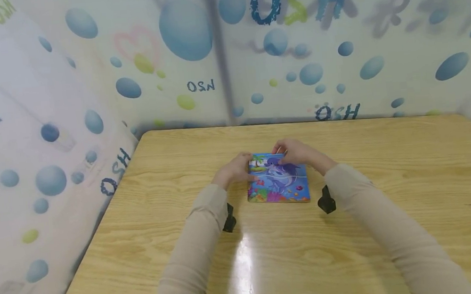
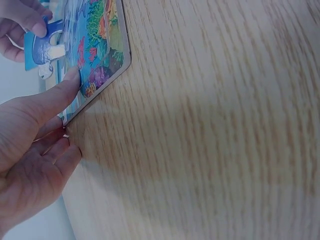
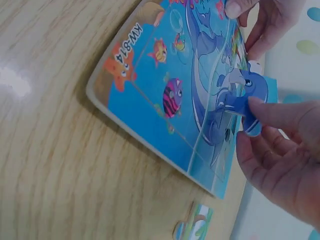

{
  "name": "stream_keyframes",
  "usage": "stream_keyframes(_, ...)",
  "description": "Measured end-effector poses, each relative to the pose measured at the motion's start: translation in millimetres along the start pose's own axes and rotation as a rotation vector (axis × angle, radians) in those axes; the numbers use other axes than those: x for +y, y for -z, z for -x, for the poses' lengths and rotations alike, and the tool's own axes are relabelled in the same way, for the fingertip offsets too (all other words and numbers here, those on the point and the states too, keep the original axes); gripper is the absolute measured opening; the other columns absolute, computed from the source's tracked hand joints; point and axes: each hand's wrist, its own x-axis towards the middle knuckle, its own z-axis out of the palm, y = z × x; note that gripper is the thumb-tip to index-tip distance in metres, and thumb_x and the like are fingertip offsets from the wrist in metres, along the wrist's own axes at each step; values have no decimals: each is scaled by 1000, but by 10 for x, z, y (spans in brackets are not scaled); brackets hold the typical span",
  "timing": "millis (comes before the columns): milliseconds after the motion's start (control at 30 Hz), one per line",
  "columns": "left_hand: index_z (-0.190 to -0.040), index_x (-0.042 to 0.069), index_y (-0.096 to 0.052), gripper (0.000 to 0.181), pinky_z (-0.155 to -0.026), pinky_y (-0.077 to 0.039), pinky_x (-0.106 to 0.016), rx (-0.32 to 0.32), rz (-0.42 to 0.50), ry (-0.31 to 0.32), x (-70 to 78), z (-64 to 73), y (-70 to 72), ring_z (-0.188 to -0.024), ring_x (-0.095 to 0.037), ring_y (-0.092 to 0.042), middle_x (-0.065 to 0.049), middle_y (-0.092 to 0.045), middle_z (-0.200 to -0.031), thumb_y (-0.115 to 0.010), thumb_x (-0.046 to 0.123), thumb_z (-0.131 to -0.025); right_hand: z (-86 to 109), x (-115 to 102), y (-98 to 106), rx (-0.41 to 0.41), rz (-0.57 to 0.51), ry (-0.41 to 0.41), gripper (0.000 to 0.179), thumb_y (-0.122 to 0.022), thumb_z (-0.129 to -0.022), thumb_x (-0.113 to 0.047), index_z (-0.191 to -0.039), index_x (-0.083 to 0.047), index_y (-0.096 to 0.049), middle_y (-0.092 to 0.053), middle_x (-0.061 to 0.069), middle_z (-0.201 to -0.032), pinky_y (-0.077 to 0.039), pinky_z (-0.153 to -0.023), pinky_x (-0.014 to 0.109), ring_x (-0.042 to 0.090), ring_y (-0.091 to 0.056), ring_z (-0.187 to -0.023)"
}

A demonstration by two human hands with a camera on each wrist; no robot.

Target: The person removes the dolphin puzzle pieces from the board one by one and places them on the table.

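A jigsaw puzzle board (image 1: 278, 190) with a dolphin and sea scene lies flat on the table. My left hand (image 1: 236, 168) grips its left edge, the thumb on the printed face and the fingers along the side, as the left wrist view shows. My right hand (image 3: 287, 145) pinches a blue puzzle piece (image 3: 256, 90) with a dolphin's head on it between thumb and fingers. That piece is tilted up over the far part of the board. In the right wrist view another puzzle piece (image 3: 200, 222) lies on the table beyond the board's far right corner.
The wooden table (image 1: 164, 248) has printed walls (image 1: 197, 103) behind it and on the left. A black device (image 1: 327, 200) hangs under the right wrist and another black device (image 1: 229, 219) under the left. Light glares off the tabletop near the front.
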Motion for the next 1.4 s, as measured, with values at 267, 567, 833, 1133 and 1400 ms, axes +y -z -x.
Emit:
stream_keyframes(267,-143,2,-26,76,-117,-18,-37,0,1,-7,17,-1,-2,-141,-27,-17,-14,-18,-152,-67,21,-83,66,95,73,39,-134,-15,28,-57,-87,-5,-114,2,-54,-54,24,-117,-50,-89,43,36,-52,-109)
stream_keyframes(567,-144,2,-24,76,-117,-19,-38,-2,4,-8,9,36,1,-141,-28,-17,-14,-16,-152,-66,21,-84,281,349,235,102,-282,-103,34,-58,-88,-9,-119,3,-50,-49,21,-112,-52,-85,39,29,-54,-100)
stream_keyframes(833,-144,3,-24,75,-117,-19,-39,1,-8,-2,18,33,-1,-140,-28,-17,-14,-17,-152,-65,19,-84,558,706,412,145,-382,-138,42,-57,-89,-11,-124,8,-44,-46,16,-108,-53,-88,38,6,-56,-79)
stream_keyframes(1133,-144,2,-24,74,-117,-19,-39,-6,7,-11,14,29,13,-141,-29,-17,-15,-16,-152,-65,20,-84,804,980,542,167,-404,-212,46,-55,-90,-10,-129,11,-39,-47,19,-113,-55,-80,23,-2,-57,-75)
stream_keyframes(1400,-144,2,-23,75,-117,-18,-39,-8,-8,-11,31,31,4,-141,-29,-16,-15,-16,-152,-65,20,-84,911,1187,580,154,-421,-261,50,-58,-89,-13,-128,13,-41,-60,-2,-91,-55,-74,17,-4,-59,-74)
